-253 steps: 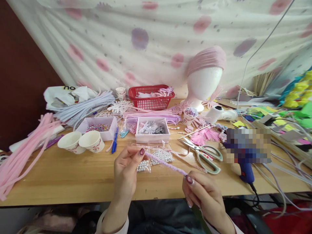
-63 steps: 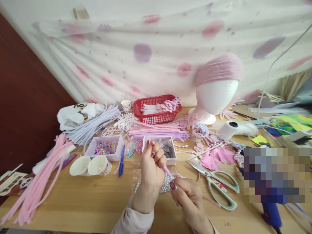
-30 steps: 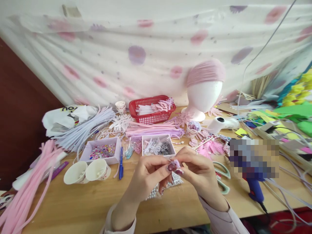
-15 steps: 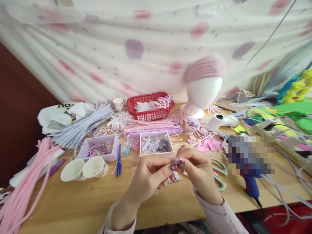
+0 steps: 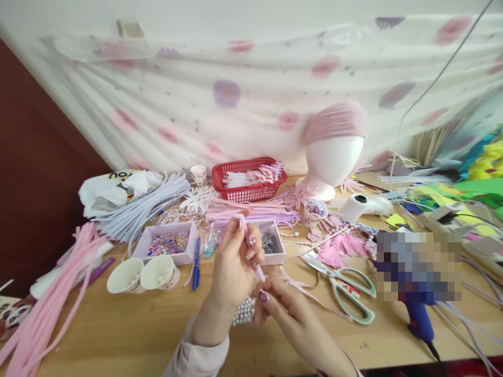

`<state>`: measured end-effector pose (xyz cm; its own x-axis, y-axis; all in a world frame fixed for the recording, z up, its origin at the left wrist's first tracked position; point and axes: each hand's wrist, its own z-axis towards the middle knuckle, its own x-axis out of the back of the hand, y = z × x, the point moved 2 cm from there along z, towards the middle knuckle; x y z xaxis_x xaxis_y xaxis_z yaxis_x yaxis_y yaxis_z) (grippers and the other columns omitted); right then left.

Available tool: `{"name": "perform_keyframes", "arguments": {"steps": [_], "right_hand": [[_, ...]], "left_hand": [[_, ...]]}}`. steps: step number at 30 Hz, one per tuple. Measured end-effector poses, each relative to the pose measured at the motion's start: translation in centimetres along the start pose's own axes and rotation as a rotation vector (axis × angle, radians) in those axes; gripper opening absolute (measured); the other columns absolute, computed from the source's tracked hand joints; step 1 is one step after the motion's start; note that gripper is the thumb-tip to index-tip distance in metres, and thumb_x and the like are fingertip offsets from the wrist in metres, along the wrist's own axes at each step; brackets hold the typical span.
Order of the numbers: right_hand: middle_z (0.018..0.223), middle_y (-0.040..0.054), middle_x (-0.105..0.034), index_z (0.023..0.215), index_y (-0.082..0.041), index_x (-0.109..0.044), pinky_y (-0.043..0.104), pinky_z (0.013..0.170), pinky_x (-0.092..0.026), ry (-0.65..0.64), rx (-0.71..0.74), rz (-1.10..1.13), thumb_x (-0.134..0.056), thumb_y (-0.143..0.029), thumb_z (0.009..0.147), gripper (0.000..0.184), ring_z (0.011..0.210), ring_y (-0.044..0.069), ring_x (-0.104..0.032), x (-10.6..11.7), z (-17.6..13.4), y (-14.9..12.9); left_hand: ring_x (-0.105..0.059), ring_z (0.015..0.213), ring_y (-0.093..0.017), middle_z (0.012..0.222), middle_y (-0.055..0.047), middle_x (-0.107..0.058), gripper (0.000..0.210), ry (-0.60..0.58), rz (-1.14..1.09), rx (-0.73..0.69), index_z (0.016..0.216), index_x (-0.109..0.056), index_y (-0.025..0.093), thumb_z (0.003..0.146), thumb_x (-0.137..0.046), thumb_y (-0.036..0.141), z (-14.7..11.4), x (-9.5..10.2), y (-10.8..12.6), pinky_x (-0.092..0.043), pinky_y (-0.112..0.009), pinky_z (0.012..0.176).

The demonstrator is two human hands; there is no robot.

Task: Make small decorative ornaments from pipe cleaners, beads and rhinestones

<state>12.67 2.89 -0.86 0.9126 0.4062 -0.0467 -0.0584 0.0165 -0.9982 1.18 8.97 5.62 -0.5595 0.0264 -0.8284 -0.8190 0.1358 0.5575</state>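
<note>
My left hand (image 5: 232, 272) is raised over the table, fingers curled around a pale lilac pipe cleaner (image 5: 259, 273). The fuzzy stem runs down across the fingers, and its lower end comes out below them. There my right hand (image 5: 293, 317) has its thumb and fingers closed at that end; the exact contact is partly hidden. Under the hands lie silvery pearl beads (image 5: 244, 311), partly covered. Right of the hands, green-handled scissors (image 5: 340, 283) rest beside a thin ribbon (image 5: 314, 296). Behind the left hand is a white box of grey and clear trinkets (image 5: 280, 256).
On the left are a box of coloured gems (image 5: 187, 257), two paper cups (image 5: 159, 272), a blue pen (image 5: 195, 272) and pink pipe cleaners (image 5: 51, 298). A red basket (image 5: 249, 193) and a foam head (image 5: 334, 157) stand behind. A blue glue gun (image 5: 418, 319) is at right.
My hands have gone from pinching a small piece together to holding the lilac pipe cleaner, left hand higher, right hand lower. The scissors and pearl beads show more, and the view has shifted.
</note>
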Motion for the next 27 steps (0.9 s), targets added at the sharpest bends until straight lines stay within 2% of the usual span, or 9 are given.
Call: {"name": "perform_keyframes", "arguments": {"steps": [4,8,15,21,27], "right_hand": [[0.067,0.0011,-0.064,0.09,-0.019,-0.061,0.027,0.069,-0.046,0.033,0.01,0.041,-0.041,-0.047,0.103,0.037,0.066,0.015,-0.059,-1.3,-0.8,0.1],[0.059,0.0001,-0.06,0.073,-0.019,-0.056,0.025,0.062,-0.042,0.116,0.006,0.004,-0.044,-0.051,0.1,0.043,0.058,0.014,-0.054,-1.7,-0.9,-0.2],[0.052,-0.0031,-0.051,0.068,-0.02,-0.051,0.024,0.058,-0.039,0.181,0.015,-0.009,-0.043,-0.051,0.099,0.045,0.052,0.012,-0.046,-1.5,-1.2,0.5],[0.051,-0.0028,-0.052,0.07,-0.02,-0.052,0.024,0.057,-0.04,0.171,0.01,-0.039,-0.043,-0.052,0.099,0.044,0.051,0.013,-0.047,-1.1,-1.3,0.0],[0.05,-0.0016,-0.055,0.074,-0.02,-0.055,0.025,0.056,-0.043,0.128,0.024,-0.075,-0.042,-0.047,0.099,0.039,0.049,0.014,-0.051,-1.3,-1.2,-1.5]], "left_hand": [[-0.02,0.041,-0.004,0.054,0.01,-0.034,0.012,0.005,-0.012,-0.02,0.087,-0.063,0.015,0.094,-0.06,0.024,0.3,-0.4,0.3,-0.018,-0.013,0.035],[-0.013,0.041,-0.005,0.054,0.011,-0.032,0.015,0.037,-0.006,-0.017,0.08,-0.055,0.018,0.093,-0.061,0.021,0.0,-0.4,-0.5,-0.012,-0.014,0.035],[-0.011,0.043,-0.005,0.054,0.012,-0.028,0.028,0.064,-0.033,-0.003,0.074,-0.05,0.02,0.084,-0.074,0.029,-0.5,0.1,-1.8,-0.013,-0.014,0.036],[-0.012,0.042,-0.006,0.054,0.011,-0.026,0.021,0.087,-0.035,0.01,0.076,-0.052,0.02,0.09,-0.067,0.025,-0.6,0.2,-1.9,-0.016,-0.013,0.035],[-0.016,0.039,-0.005,0.055,0.011,-0.025,0.021,0.139,-0.007,-0.112,0.074,-0.053,0.02,0.089,-0.067,0.024,-0.5,0.2,-0.9,-0.02,-0.012,0.034]]}}
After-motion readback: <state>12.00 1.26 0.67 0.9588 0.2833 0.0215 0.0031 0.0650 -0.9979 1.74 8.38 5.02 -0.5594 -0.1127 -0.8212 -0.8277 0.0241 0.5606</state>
